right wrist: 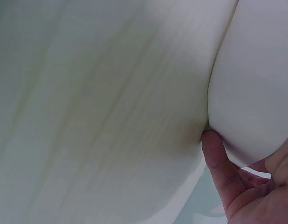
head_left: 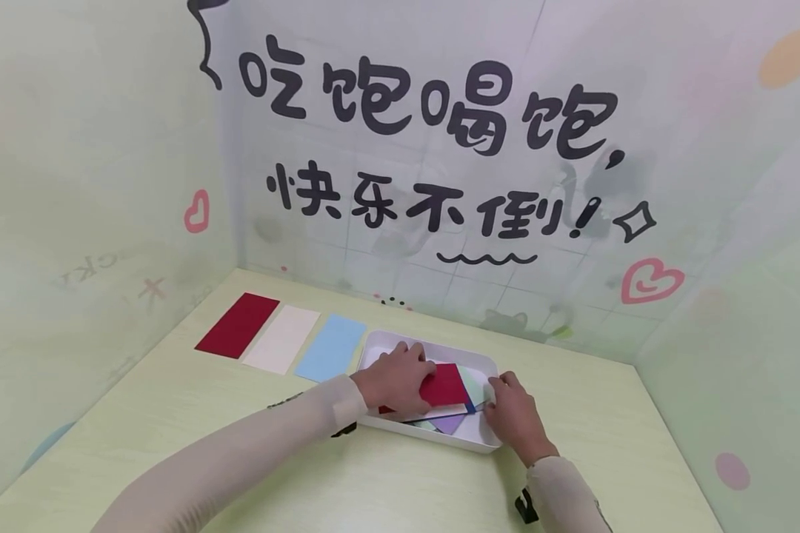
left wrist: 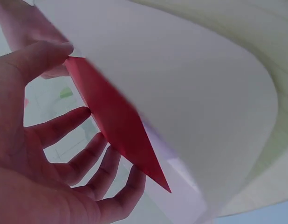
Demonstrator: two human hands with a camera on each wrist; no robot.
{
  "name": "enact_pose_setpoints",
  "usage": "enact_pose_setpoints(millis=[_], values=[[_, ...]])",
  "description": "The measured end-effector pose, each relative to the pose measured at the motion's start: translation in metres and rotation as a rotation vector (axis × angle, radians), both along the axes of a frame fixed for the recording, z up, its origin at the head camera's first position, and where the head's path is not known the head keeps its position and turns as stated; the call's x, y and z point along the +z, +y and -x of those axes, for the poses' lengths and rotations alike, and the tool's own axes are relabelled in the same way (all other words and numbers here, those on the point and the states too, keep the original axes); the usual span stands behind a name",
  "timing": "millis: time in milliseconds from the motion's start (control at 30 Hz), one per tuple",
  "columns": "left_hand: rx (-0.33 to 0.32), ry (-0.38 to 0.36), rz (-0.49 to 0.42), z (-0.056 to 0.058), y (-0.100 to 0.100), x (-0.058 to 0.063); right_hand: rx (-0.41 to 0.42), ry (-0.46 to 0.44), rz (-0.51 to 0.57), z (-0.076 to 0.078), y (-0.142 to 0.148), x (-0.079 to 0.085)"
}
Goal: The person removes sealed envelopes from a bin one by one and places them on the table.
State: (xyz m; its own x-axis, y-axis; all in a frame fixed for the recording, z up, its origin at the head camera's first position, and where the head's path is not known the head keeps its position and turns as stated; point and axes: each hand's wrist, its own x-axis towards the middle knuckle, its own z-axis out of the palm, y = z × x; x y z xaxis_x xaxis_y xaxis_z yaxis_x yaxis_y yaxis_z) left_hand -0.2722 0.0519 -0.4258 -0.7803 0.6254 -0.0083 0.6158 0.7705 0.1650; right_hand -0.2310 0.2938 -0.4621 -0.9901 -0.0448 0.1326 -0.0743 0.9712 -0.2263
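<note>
A white tray (head_left: 453,441) lies on the table with several coloured paper cards in it. My left hand (head_left: 396,377) is over its left half, holding a red card (head_left: 447,385) on top of the pile. In the left wrist view the thumb is at one edge of the red card (left wrist: 116,116) and the curled fingertips are along the opposite edge. Under it show a purple card (head_left: 450,424) and a pale green card (head_left: 475,383). My right hand (head_left: 516,418) grips the tray's right end; the right wrist view shows its thumb and fingers at the tray's wall (right wrist: 251,84).
Left of the tray, a dark red card (head_left: 238,326), a pale pink card (head_left: 282,339) and a light blue card (head_left: 331,348) lie in a row on the table (head_left: 333,474). A printed wall (head_left: 387,281) rises behind the table, with side walls left and right.
</note>
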Motion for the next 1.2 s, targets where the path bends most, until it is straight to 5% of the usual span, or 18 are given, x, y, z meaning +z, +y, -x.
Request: enact_pose_setpoints(millis=[567,1200], values=[[0.115,0.032,-0.1,0.007,-0.058,0.018,0.023,0.012,-0.014,-0.001,0.003,0.0],[0.318,0.097,-0.166,-0.023,-0.176,0.031,0.017,0.005,0.004,-0.002,0.001,0.0]])
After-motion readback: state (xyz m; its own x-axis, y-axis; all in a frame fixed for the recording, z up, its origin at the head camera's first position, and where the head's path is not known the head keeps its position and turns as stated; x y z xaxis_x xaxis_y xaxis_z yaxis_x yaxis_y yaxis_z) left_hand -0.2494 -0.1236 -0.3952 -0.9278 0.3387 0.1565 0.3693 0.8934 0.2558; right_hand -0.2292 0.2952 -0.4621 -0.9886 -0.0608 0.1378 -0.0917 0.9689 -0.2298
